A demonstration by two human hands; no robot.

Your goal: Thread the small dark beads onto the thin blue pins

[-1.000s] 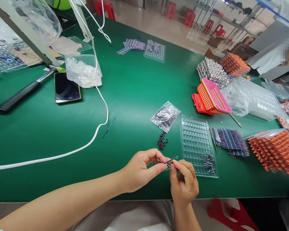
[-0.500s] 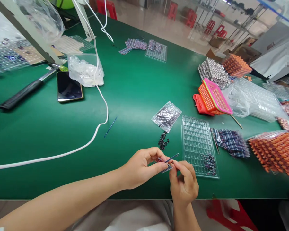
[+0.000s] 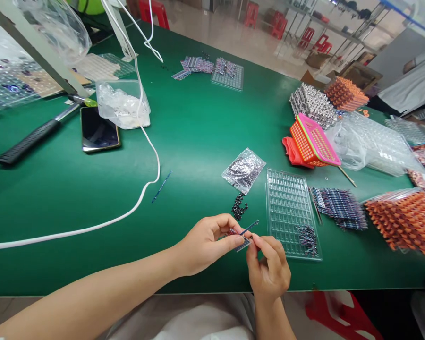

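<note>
My left hand (image 3: 206, 245) is closed, thumb over fingers, on a small patterned piece with fine stripes (image 3: 243, 244). A narrow blue strip (image 3: 250, 227) juts up and right from the same grip. Fingertips of my right hand (image 3: 271, 271) are pinched together at the right end of that piece; a tiny dark thing shows there, too small to name. Just beyond the hands lie loose dark beads (image 3: 238, 208) and a clear bag of similar beads (image 3: 244, 171). Right of them is a clear compartment tray (image 3: 286, 208) with a heap of small patterned pieces (image 3: 307, 240) in one corner.
Bundled blue strips (image 3: 338, 208) and stacked orange pieces (image 3: 403, 222) lie to the right, behind them a pink and orange basket (image 3: 315, 141). A white cable (image 3: 141, 193) crosses the left side, near a phone (image 3: 99, 130), a hammer (image 3: 31, 140) and a plastic tub (image 3: 123, 106).
The view has shifted slightly. Both hands stay together with the same grip, and the blue strip sits at nearly the same tilt.
</note>
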